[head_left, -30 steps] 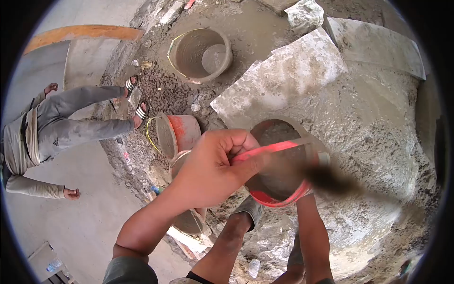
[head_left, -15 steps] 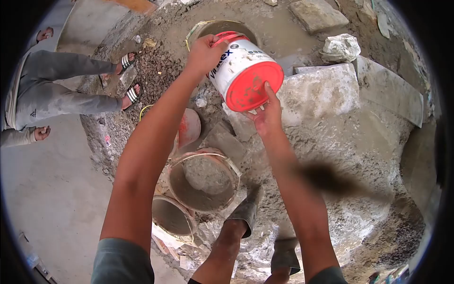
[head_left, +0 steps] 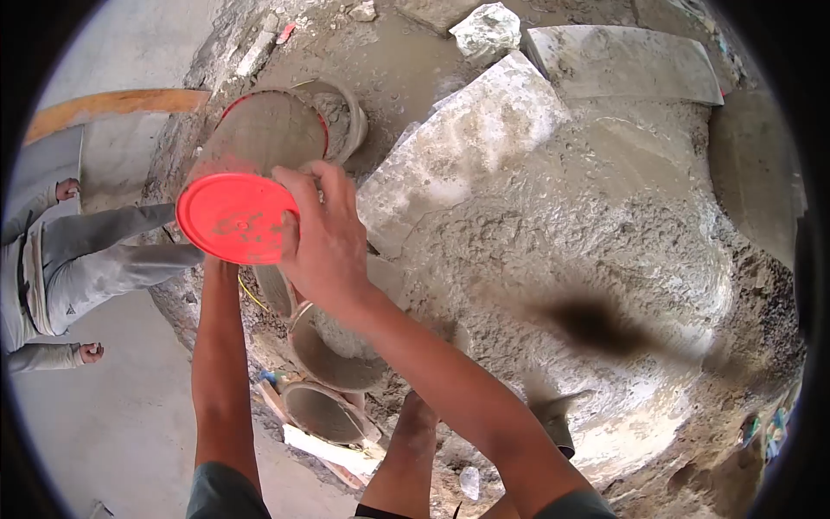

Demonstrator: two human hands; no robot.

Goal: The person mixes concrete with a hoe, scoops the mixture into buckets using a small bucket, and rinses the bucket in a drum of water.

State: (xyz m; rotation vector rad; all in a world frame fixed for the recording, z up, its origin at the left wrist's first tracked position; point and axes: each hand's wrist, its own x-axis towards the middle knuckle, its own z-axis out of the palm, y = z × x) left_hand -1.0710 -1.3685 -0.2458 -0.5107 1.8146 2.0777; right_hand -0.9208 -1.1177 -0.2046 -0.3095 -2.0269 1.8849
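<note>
A paint bucket point(head_left: 270, 130) is tipped in the air, its mud-coated side up and its red base point(head_left: 226, 216) toward me. My right hand point(head_left: 327, 229) grips the edge of that base, with the thumb on the red face. My left wrist point(head_left: 220, 266) runs up under the bucket, and the fingers there are hidden behind it. The bucket's mouth points away beside a round tub point(head_left: 354, 121) that holds grey mix. What is inside the tipped bucket cannot be seen.
Near my legs stand two muddy buckets, a larger bucket point(head_left: 333, 359) with grey mix and a smaller bucket point(head_left: 324, 413). Stone slabs point(head_left: 484, 121) and a white rock point(head_left: 487, 33) border wet mortar point(head_left: 562, 233). Another person point(head_left: 95, 268) stands at the left.
The bucket has moved left and turned, so its printed label no longer shows. My right hand has gone from below the base to its right edge. My left hand has dropped underneath.
</note>
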